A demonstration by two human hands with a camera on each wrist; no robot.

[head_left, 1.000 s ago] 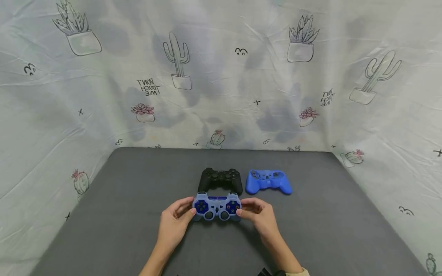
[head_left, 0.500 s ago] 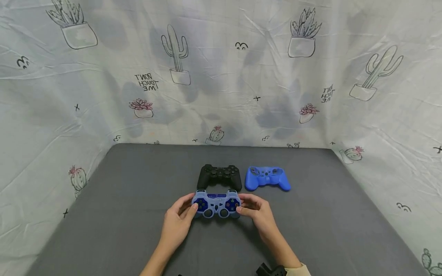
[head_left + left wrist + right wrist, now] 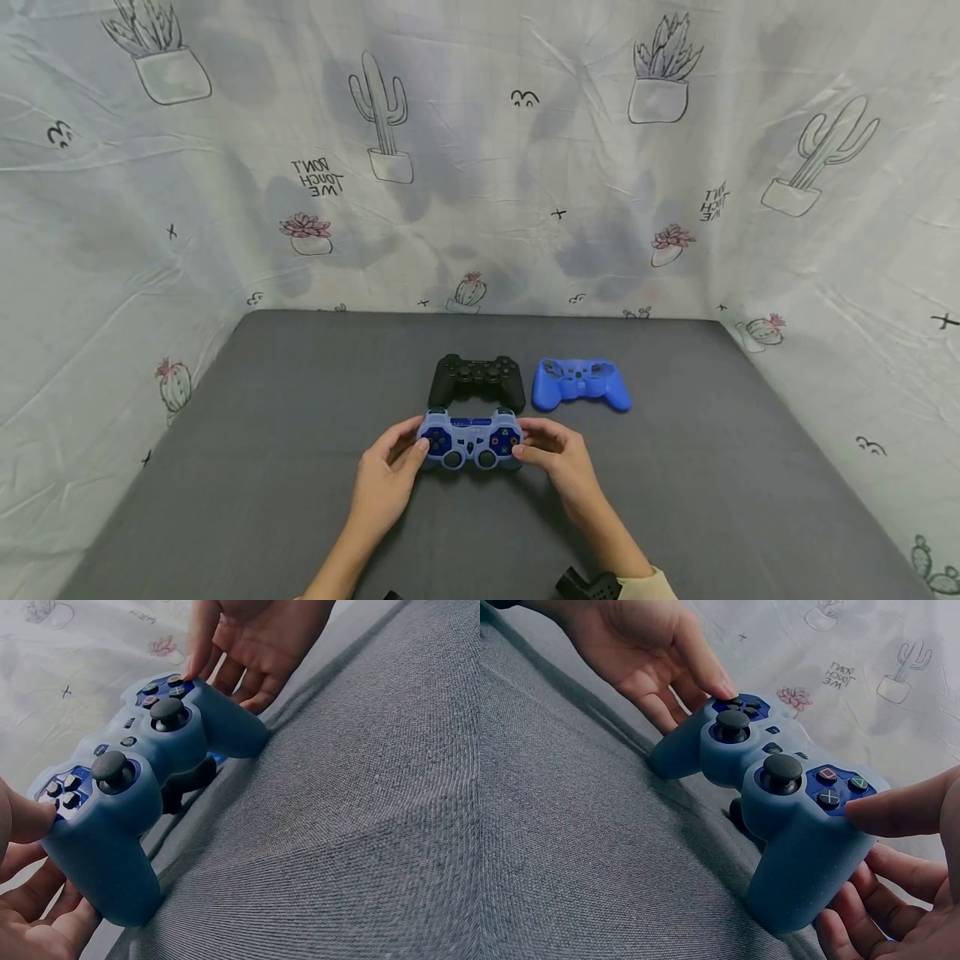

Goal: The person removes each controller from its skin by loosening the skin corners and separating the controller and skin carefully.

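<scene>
**Three cameras, one controller**

The head camera looks forward and down from above the grey table point(image 3: 262, 467), taking in the whole surface and the printed cloth point(image 3: 480, 167) at 12 o'clock. Both wrist cameras sit low and close at table level, facing each other from 9 and 3 o'clock. All three share the light-blue covered controller point(image 3: 470, 439) point(image 3: 142, 780) point(image 3: 795, 810), filling both wrist views.

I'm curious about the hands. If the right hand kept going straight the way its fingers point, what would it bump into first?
The right hand already grips the light blue controller, so that comes first. Beyond it sits the left hand, though depth is hard to judge.
</scene>
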